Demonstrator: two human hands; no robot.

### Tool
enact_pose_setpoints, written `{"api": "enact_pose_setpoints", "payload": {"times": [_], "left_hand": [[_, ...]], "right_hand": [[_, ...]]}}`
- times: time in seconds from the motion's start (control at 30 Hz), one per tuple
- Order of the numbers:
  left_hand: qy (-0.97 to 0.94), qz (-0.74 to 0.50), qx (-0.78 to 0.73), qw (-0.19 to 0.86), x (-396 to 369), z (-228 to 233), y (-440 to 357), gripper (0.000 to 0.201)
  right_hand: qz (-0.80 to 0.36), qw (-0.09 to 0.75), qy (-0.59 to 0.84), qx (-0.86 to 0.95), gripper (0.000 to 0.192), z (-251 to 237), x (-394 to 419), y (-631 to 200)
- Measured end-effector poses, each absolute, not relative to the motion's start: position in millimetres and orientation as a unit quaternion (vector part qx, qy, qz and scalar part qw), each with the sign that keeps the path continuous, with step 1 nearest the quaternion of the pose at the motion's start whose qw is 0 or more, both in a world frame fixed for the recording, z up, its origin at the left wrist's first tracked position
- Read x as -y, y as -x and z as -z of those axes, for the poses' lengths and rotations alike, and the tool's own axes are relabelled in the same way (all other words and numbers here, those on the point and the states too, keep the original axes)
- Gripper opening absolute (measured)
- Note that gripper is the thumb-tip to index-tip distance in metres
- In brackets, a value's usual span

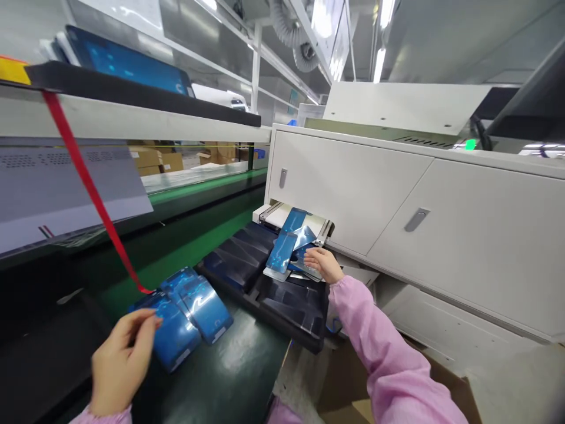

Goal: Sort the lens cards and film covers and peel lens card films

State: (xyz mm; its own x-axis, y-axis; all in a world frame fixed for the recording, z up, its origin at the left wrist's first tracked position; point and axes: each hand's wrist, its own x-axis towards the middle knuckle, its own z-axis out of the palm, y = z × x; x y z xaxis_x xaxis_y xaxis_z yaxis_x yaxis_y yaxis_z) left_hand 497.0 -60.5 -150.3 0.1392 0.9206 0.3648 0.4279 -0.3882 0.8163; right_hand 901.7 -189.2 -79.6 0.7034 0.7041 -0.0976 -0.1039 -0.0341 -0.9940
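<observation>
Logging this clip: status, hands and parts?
Left hand touching blue panels on belt. Right hand on panels at machine outlet. Red strap hangs near left.

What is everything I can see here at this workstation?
Blue-filmed panels: about three, blue, fanned on the green conveyor belt by the left hand.
Blue-filmed panels at the outlet: two or three, blue, under the right hand.
Black tray: one, black, below the outlet.
Machine cabinet: one, white, right.
Red strap: one, red, hanging from the shelf.
Cardboard boxes: several, brown, far behind the belt.
Left hand: touching a panel's edge.
Right hand: pink sleeve, on the outlet panels.
</observation>
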Motion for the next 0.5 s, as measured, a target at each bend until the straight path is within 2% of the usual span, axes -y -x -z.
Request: {"api": "enact_pose_setpoints", "payload": {"times": [0.13, 0.27, 0.5], "left_hand": [[-0.769, -0.389, -0.338, 0.378, 59.4, 100.1, -601.7, 0.028], [-0.804, -0.357, -0.255, 0.401, 66.4, 82.7, -683.1, 0.023], [-0.790, -0.358, -0.253, 0.428, 64.1, 90.3, -718.0, 0.022]], "right_hand": [[-0.322, 0.683, 0.637, 0.152, 0.012, 114.6, 152.4, -941.9], [-0.317, 0.716, 0.612, 0.110, 0.019, 129.7, 103.1, -939.4], [-0.255, 0.762, 0.578, 0.146, 0.016, 104.1, 91.9, -937.2]]}}
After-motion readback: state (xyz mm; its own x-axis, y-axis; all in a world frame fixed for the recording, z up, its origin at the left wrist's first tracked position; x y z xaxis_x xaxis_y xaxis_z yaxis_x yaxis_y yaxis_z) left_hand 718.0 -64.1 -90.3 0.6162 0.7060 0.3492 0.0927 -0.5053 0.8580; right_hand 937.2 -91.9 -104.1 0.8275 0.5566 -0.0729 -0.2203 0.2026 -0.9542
